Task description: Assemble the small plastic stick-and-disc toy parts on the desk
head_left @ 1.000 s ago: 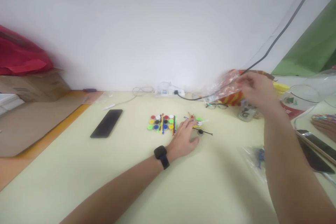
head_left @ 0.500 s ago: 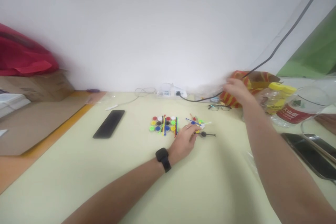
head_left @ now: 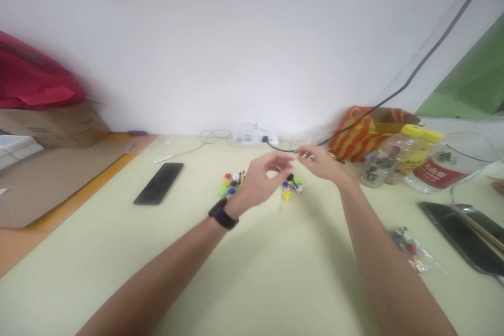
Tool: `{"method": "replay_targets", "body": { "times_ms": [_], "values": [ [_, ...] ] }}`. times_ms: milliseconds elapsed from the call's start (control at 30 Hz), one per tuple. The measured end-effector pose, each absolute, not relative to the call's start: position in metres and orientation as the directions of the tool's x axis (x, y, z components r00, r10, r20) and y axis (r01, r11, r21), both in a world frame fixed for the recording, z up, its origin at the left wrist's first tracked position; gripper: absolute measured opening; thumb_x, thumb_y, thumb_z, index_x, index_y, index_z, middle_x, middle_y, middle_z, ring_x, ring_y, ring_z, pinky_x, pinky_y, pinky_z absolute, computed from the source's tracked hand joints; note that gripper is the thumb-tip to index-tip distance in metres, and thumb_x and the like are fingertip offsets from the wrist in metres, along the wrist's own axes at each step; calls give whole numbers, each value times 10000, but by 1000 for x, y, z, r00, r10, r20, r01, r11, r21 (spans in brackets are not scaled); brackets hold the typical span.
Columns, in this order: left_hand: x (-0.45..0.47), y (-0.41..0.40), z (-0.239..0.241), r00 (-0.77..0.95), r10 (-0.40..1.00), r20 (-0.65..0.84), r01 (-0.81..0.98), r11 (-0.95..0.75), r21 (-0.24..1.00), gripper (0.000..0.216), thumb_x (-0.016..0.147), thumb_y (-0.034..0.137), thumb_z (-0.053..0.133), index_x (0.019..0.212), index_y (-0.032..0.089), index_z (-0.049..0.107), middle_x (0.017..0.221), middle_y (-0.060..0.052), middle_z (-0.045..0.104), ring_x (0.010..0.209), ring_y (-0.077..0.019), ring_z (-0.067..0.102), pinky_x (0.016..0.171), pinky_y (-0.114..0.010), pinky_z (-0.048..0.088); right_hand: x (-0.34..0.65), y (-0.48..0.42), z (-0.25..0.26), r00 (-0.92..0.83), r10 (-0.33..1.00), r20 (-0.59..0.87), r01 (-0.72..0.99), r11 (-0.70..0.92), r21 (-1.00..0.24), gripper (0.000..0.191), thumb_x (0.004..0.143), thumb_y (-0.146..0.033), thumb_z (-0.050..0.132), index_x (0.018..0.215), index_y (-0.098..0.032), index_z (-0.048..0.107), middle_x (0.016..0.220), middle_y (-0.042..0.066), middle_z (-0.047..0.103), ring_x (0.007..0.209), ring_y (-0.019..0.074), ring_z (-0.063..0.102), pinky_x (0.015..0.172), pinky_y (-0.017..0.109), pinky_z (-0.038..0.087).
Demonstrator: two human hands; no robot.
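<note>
My left hand (head_left: 263, 177), with a black watch (head_left: 223, 213) on its wrist, is raised above the table, thumb and fingers curled into a pinch. Close by on its right is my right hand (head_left: 321, 163), its fingers also bent together. Whatever sits between the fingertips is too small to make out. Below them lies a loose pile of small coloured plastic arrow spinners (head_left: 287, 196), with blue, yellow, green, white and black parts. Rows of coloured round pieces (head_left: 228, 183) lie to the left, partly hidden behind my left hand.
A black phone (head_left: 159, 184) lies at left. Along the wall are a power strip (head_left: 254, 139) and a cable. At right stand an orange-striped bag (head_left: 350, 134), a clear bottle (head_left: 374, 169) and a large jug (head_left: 437, 173). Near them lie a small plastic packet (head_left: 413, 249) and dark phones (head_left: 460, 228).
My left hand has lifted off the spinner pile. My right hand has come left and down from beside the striped bag, so both hands are close together. The pile's pieces lie differently.
</note>
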State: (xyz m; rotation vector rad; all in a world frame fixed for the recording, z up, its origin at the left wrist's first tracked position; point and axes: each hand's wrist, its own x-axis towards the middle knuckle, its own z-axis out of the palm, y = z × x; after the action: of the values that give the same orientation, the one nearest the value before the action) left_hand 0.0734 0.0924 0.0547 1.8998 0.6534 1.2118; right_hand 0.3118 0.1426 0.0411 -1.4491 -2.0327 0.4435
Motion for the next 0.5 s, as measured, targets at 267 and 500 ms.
{"method": "replay_targets", "body": {
  "times_ms": [267,500],
  "values": [
    [54,147,99,378,841,387,55,-438,897,358,790,245,818,1129,175,724,1044,-98,763,942,-214,738,870,-352,572,272,126,27,-457,872,-176,779,297,-552,204,771,-288,755,944,-193,707,1060,70,690,899,210,648,764,268,500],
    [48,164,66,387,884,263,122,-332,935,317,736,208,815,1041,166,741,942,-84,779,851,-212,745,802,-347,574,298,116,60,-451,801,-393,845,241,-477,220,666,-321,837,837,-220,742,960,37,734,879,236,676,714,283,485]
  ]
}}
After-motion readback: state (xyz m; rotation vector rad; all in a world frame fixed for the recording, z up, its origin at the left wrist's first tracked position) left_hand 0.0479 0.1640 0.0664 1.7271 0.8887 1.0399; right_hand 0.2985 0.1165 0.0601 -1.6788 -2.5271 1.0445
